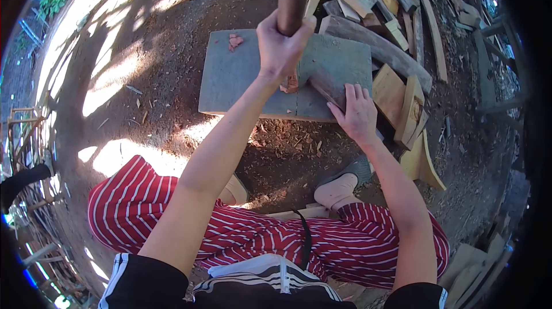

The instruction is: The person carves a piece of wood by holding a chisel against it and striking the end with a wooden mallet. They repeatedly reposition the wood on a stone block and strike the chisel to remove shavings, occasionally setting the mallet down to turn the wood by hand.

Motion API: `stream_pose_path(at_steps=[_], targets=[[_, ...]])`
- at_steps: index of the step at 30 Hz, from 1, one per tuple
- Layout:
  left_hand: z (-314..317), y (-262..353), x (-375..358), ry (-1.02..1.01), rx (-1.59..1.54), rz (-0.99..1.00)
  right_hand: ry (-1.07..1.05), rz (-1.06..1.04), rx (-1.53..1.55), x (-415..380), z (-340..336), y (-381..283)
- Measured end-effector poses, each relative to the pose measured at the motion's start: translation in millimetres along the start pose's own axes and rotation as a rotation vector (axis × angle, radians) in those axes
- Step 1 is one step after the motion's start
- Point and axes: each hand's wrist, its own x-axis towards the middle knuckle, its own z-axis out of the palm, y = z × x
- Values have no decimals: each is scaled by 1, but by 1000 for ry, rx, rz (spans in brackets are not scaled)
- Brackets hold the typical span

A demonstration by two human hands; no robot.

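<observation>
My left hand (282, 50) is closed round a thick brown wooden cylinder (292, 10), raised over a low grey-green wooden bench (230, 73). The cylinder's flat round end faces up toward me; its lower end is hidden by my hand. Below the wrist, a reddish-brown wood piece (292, 85) partly shows on the bench. My right hand (359, 113) grips the right end of a dark brown wood block (326, 89), thumb along its near side and fingers over the top. Reddish wood chips (234, 41) lie on the bench's far left.
Cut wood pieces (397, 4) are heaped beyond and right of the bench, with a long log (379, 47) along its right side. Wooden boards (411, 108) lean near my right hand. Shavings litter the dirt ground (167, 67). My striped trouser legs (259, 231) are in front.
</observation>
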Motion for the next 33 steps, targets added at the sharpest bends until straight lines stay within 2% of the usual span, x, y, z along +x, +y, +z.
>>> stream_pose_path(at_steps=[4, 6, 7, 9, 13, 15, 16, 17, 18, 19, 20, 22, 23, 24, 26, 27, 28, 30, 31, 32, 33], targets=[[-1, -3, -6, -22, 57, 48, -86, 70, 29, 3, 1, 4], [-1, -1, -8, 5, 80, 79, -363, 457, 357, 15, -2, 11], [-1, 2, -11, 5, 64, 54, -354, 436, 349, 23, -4, 15], [-4, -1, -11, -7, 52, 59, -120, 525, 789, 40, -9, 22], [-5, 9, -16, -26, 108, -6, 17, 355, 1097, 109, -170, -57], [-3, 10, -17, -30, 88, 0, 197, 77, 1019, 128, -205, -73], [-1, 9, -18, -28, 78, 6, 204, 84, 1013, 131, -202, -75], [2, 7, -17, -39, 77, 6, 259, -43, 807, 133, -196, -77], [4, 4, -17, -24, 65, 111, 307, -162, 602, 131, -191, -79], [4, 2, -17, -7, 54, 217, 67, -140, 389, 125, -190, -81], [1, -2, -18, -15, 60, 213, 69, -131, 396, 125, -191, -81], [-1, -2, -19, -39, 39, 92, -88, -146, 363, 129, -203, -79], [-2, -2, -20, -27, 6, 8, -90, -54, 487, 127, -214, -84], [-3, -3, -22, -30, -1, -6, -100, -44, 483, 126, -210, -87], [-6, 1, -19, -22, 81, 29, 331, -164, 648, 126, -205, -91], [-7, -2, -18, -30, 84, 50, 62, -88, 574, 119, -202, -89], [-5, 2, -17, -44, 86, 66, 84, -86, 571, 119, -197, -86], [-2, 1, -17, -11, 6, 107, -68, -146, 238, 121, -186, -78], [-2, -5, -12, -32, 8, 115, -171, -58, 263, 128, -204, -85], [-6, -14, -17, -38, 15, 90, -188, -42, 276, 129, -207, -89], [-5, -8, -16, -44, 40, 21, 55, -155, 488, 133, -209, -92]])
